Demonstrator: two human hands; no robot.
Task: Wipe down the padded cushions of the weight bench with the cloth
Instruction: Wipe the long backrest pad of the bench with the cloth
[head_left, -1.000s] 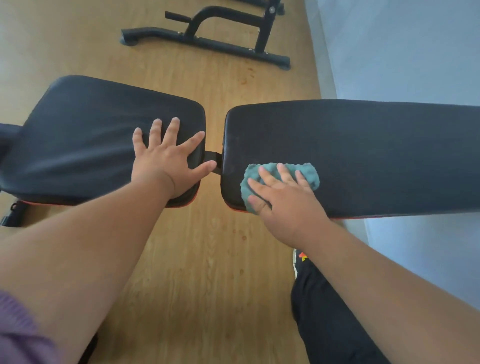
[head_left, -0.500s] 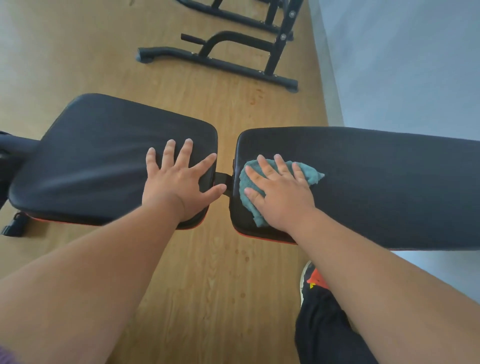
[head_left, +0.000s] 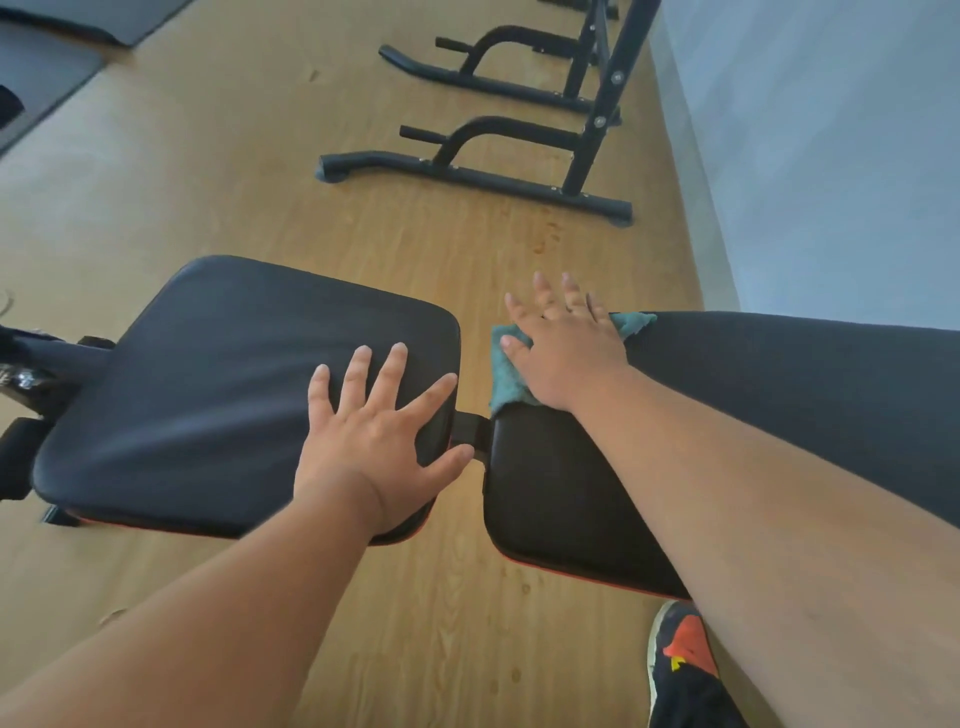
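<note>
- Nearest, at the bottom right: dark sneaker with an orange patch and a small yellow mark (head_left: 684, 656) on the light wood-grain floor (head_left: 415, 623), more of it in view than half a second ago.
- Left hand (head_left: 376, 441) pressed flat on the near right corner of the black padded seat cushion (head_left: 208, 395), fingers straight and spread, gripping nothing; same spot on the cushion as in both earlier frames.
- Short black bracket (head_left: 470, 430) bridging the gap between seat cushion and long black padded back cushion (head_left: 779, 405), just beside the left thumb.
- Thin red trim along the lower edges of both cushions; smooth, slightly glossy dark surfaces, with a pale sheen across the seat.
- Right hand (head_left: 563, 353) laid flat on the crumpled teal terry cloth (head_left: 506, 379), fingers extended and fanned, pressing rather than clutching.
- Changed since a second ago: cloth and right hand pushed from the near edge of the back cushion across to its far left corner, fingertips now past the far edge over the floor.
- Cloth bunched under the palm, one end hanging at the cushion's left edge, another corner poking out to the right of the hand.
- Blurred dark frame parts of the bench (head_left: 31, 374) at the far left.
- Farther off: black tubular steel rack base (head_left: 493, 176) standing on the floor by the pale grey wall (head_left: 831, 156).
- Farthest, top left: dark grey floor mat (head_left: 47, 73).
</note>
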